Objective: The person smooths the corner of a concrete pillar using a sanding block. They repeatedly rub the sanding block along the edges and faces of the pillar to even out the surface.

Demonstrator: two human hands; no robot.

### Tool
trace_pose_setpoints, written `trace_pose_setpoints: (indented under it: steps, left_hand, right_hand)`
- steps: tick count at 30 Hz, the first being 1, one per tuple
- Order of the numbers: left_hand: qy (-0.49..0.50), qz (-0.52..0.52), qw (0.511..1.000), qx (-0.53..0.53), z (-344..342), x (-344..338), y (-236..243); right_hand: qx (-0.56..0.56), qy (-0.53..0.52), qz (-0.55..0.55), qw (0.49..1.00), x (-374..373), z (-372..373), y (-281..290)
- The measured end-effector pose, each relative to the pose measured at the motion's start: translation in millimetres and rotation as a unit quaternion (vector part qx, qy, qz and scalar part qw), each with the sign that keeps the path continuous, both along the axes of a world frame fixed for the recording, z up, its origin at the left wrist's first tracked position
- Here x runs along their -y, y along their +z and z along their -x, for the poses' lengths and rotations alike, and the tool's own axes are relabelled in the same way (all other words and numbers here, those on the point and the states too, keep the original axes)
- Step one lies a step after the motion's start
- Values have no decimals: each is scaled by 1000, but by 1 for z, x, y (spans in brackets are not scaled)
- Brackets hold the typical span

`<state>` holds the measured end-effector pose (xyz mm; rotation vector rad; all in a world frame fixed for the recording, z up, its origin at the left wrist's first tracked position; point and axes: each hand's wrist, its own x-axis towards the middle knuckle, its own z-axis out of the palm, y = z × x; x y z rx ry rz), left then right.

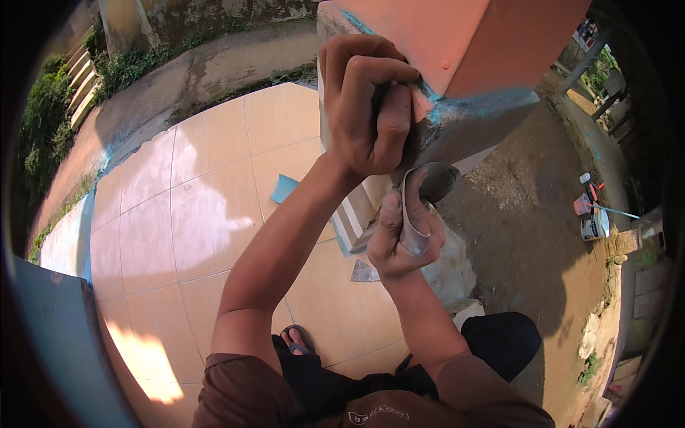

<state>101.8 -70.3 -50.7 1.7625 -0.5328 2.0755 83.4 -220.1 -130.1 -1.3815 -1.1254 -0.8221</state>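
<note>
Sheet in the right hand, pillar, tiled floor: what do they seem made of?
Sheet: probably abrasive paper; thin, dull grey, bent into a curve, though I can't make out any grit.
Pillar: likely plastered masonry or concrete; smooth salmon paint above, dull grey with blue traces below.
Floor: probably ceramic tile; smooth, beige, with thin joints in a grid.

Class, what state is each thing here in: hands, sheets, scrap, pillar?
Salmon angular pillar, smeared with blue
Flexible grey sheet, curled
Small blue sheet, lying on beige tiles
Small grey scrap, lying on tiles
Right hand, closed on grey sheet
Left hand, fingers bent at pillar
</note>
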Motion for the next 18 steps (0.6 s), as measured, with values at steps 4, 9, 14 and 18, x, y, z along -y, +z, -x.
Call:
trace_pose_setpoints:
  steps: [4,9,14,18]
  left_hand:
    - [5,5,1000,-23,3,1,0]
    - [-40,35,998,13,-2,7,-2]
    - [-30,32,999,9,1,4,0]
    - [-45,44,998,16,-2,11,-1]
  right_hand:
    - [27,-20,-53,998,-17,-2,21]
    - [5,-10,1,1000,0,0,-2]
    - [-3,-4,-43,999,-14,2,27]
    - [-26,-16,51,998,10,2,-13]
